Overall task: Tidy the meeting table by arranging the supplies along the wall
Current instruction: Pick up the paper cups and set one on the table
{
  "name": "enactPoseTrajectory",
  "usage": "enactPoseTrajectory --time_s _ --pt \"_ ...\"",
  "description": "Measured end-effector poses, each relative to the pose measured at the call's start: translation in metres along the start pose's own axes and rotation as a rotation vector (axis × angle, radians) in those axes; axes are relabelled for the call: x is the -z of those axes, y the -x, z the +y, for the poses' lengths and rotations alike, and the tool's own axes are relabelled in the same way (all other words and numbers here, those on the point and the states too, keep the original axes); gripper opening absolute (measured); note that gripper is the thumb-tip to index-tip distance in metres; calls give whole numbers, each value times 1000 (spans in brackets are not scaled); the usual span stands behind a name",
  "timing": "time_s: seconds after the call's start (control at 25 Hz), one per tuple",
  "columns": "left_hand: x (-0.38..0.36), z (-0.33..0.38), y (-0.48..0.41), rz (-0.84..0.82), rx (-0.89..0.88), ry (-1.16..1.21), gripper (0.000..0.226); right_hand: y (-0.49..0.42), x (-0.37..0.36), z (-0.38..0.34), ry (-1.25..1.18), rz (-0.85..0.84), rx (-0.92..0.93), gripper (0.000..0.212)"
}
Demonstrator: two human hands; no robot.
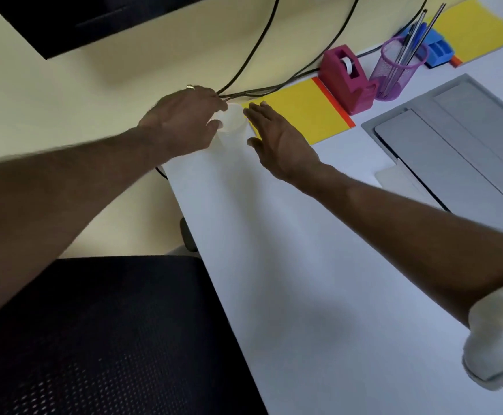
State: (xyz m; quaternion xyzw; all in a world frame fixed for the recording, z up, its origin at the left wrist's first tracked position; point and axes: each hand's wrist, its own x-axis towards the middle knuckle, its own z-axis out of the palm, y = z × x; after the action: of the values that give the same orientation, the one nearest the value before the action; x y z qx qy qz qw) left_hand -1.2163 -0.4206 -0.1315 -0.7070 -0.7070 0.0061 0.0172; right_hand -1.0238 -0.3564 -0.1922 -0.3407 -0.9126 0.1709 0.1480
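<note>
Two hands flank the white cup [231, 119] beside the yellow pad [301, 115] — left hand [181, 121] gripping it, right hand [274, 139] open — so nudge it wallward next.

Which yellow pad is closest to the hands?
The yellow pad with the orange strip beside the pink tape dispenser; the right hand lies at its corner. The other yellow pad sits far off, behind the blue holder.
</note>
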Motion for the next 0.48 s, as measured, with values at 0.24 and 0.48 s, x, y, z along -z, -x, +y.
enactPoseTrajectory --time_s 0.24,0.48 --pt "-16 -25 -2 -69 -83 5 42 -18 -11 -18 37 36 -25 51" --pt "-15 -26 -15 -122 -257 -151 32 -32 -19 -21 204 -7 -23 32"
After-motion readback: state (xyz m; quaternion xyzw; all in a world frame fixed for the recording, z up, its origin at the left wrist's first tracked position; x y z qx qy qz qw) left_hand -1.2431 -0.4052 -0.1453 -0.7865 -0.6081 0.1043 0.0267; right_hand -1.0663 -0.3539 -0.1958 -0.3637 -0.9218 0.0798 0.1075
